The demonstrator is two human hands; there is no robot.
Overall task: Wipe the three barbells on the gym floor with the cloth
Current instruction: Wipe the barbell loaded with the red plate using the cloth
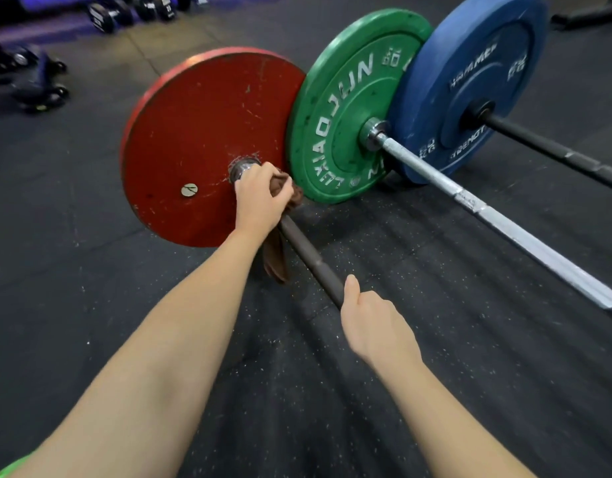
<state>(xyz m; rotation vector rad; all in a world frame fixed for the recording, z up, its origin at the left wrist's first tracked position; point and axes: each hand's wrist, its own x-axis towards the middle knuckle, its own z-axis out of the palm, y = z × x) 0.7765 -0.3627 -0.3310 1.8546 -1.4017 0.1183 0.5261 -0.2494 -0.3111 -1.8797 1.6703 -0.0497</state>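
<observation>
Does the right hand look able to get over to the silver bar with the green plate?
Probably yes. The right hand grips the dark bar, and the silver bar lies alongside with only bare floor between. It would need to let go first.

the left forearm (153,357) and right forearm (446,408) are bare along their whole visible length, slim and smooth. the left hand (259,198) and right hand (373,322) are bare too, seen from the back. a sliver of bright green clothing (11,469) shows at the bottom left corner, blurred.
</observation>
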